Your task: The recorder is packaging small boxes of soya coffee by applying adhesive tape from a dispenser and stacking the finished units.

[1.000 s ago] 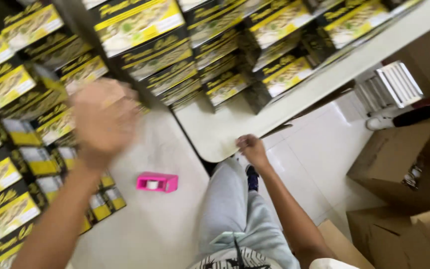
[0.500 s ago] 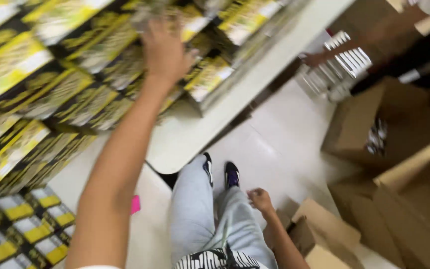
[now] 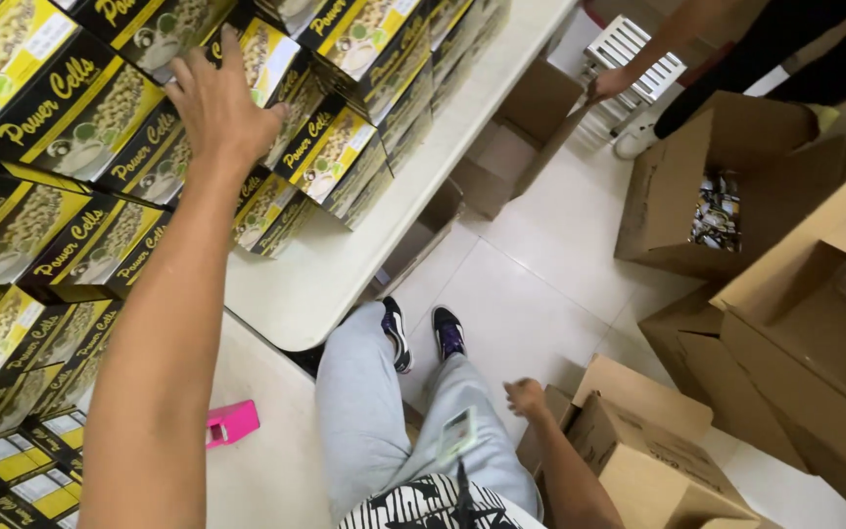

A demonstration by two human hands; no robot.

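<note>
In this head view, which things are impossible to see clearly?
- Left hand: its palm covers the stacked box beneath; grip on it unclear.
- Right hand: blurred, held low beside a carton; open or closed unclear.
- Pink object: partly behind the left forearm; its kind is unclear.
- Open carton: contents too small to identify.

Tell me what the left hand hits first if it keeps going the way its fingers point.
The left hand already rests on the stacked black-and-yellow boxes; going on, it would likely slide over the same stack, though depth is unclear.
</note>
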